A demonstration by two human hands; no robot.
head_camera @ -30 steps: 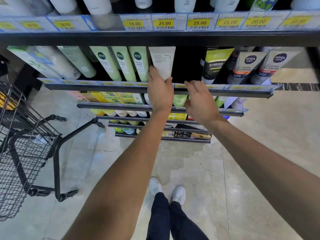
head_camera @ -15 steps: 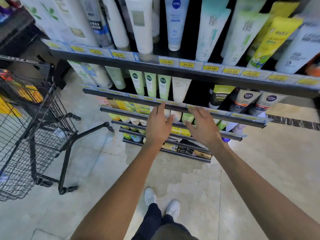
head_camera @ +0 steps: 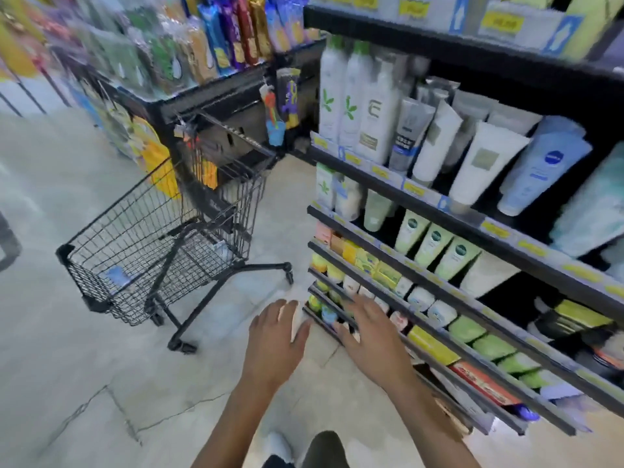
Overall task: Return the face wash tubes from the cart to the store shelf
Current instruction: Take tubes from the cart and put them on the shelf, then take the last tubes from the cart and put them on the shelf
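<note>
Both your left hand [head_camera: 275, 342] and right hand [head_camera: 369, 336] hang empty, grip open, fingers spread, free for the cart [head_camera: 162, 241]; tubes [head_camera: 118, 276] lie in its basket.

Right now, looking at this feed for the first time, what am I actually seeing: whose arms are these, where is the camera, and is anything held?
There is no machine here. The one picture comes from a camera worn on a person's head, looking forward and down, so the two bare arms are that person's own. The left hand and right hand are both open with fingers spread, with nothing in their grip. On the right stands the store shelf, stocked with face wash tubes. On the left stands a black wire cart on the floor; blurred pale items lie in its bottom, too unclear to name. The picture is smeared by motion.
</note>
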